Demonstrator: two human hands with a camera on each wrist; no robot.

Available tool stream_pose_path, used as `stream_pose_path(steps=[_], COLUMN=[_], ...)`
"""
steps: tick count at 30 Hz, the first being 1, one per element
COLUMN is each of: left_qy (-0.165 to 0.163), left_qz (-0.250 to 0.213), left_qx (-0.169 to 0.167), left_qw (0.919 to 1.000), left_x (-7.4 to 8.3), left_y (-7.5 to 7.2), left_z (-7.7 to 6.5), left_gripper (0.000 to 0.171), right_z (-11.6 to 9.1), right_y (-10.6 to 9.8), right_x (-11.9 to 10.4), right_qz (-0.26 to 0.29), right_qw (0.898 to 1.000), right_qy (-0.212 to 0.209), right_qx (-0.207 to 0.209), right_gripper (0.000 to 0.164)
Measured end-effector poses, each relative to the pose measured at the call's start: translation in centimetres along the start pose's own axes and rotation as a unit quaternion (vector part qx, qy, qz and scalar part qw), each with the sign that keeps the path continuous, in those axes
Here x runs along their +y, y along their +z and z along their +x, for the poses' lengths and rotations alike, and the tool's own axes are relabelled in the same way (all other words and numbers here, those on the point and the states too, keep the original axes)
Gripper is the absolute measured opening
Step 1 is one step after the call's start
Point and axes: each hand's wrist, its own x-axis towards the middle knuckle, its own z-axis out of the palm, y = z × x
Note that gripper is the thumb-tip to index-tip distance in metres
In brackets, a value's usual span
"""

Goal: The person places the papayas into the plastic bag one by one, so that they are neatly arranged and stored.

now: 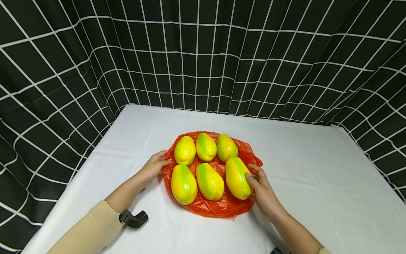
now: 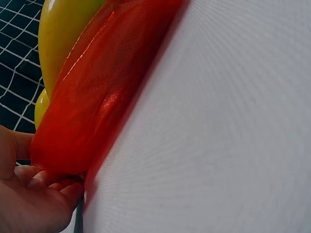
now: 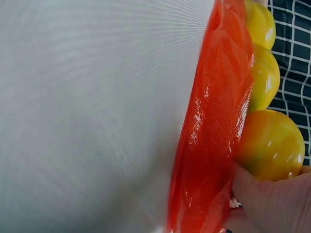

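A red plastic bag (image 1: 210, 210) lies spread on the white table, its rim rolled up around several shiny yellow-green papayas in two rows. My left hand (image 1: 153, 168) pinches the bag's left rim between thumb and fingers; in the left wrist view the red film (image 2: 97, 107) passes between them. At the near right corner, my right hand (image 1: 265, 193) grips a papaya (image 1: 237, 179), thumb on its upper side. The right wrist view shows this hand (image 3: 277, 201) against the fruit, close beside the bag's red wall (image 3: 209, 121). Some of its fingers are hidden behind the papaya.
White cloth (image 1: 317, 176) covers the table. Black curtains with a white grid (image 1: 203, 63) hang along the back and both sides. A black wrist mount (image 1: 134, 218) is strapped at my left sleeve, low over the cloth.
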Motion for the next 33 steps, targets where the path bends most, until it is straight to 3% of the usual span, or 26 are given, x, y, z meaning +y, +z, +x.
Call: stream_pose_path(steps=[24,33], left_qy=[-0.002,-0.004], left_qz=[0.005,0.004], left_qx=[-0.002,-0.001], left_qw=[1.0000,1.0000], left_x=[-0.10,-0.12], left_y=[-0.12,-0.04], left_z=[-0.01,0.03], left_gripper=[0.050,0.049], right_z=[0.19,0.29], right_y=[0.13,0.06], right_x=[0.78,0.85], right_qz=[-0.070,-0.124], right_qw=[0.997,0.992], right_qy=[0.006,-0.001], right_qx=[-0.012,-0.022], right_gripper=[0.053,0.056])
